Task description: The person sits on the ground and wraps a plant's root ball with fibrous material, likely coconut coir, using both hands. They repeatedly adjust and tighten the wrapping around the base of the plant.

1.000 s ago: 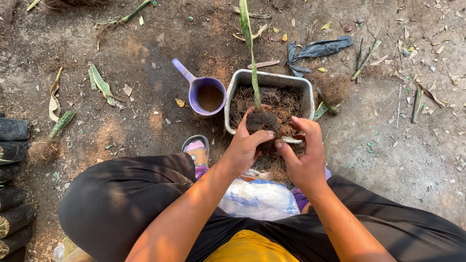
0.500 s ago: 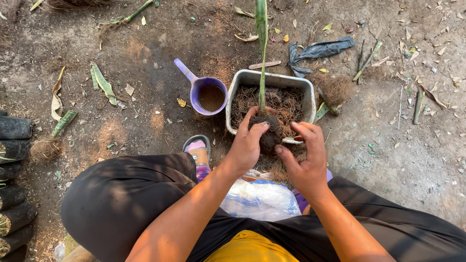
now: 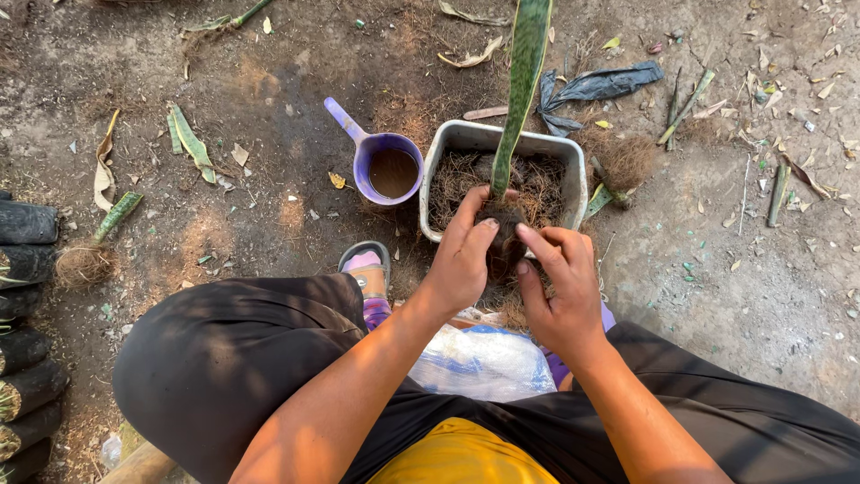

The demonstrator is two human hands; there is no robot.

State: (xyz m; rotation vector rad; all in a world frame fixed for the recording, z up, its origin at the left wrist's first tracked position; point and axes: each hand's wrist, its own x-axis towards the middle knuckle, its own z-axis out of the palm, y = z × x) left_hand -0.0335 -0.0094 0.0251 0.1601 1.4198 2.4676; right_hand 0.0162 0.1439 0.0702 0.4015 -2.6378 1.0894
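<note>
A long green mottled leaf plant (image 3: 520,90) stands upright, its dark root ball (image 3: 503,235) cupped between both hands. My left hand (image 3: 466,260) wraps the root ball from the left, and my right hand (image 3: 560,287) presses it from the right and below. The plant is held at the near edge of a grey rectangular tub (image 3: 448,152) filled with brown coconut fibre. I am squatting, with dark trousers and a sandalled foot (image 3: 365,266) visible below the tub.
A purple scoop (image 3: 381,161) with muddy water sits left of the tub. A white plastic bag (image 3: 484,363) lies between my legs. Black nursery bags (image 3: 27,269) line the left edge. Cut leaves, a black plastic scrap (image 3: 600,85) and fibre clumps litter the dirt ground.
The plant has been raised and brought upright toward me, from inside the tub to its near edge. Both hands closed tighter around the root ball.
</note>
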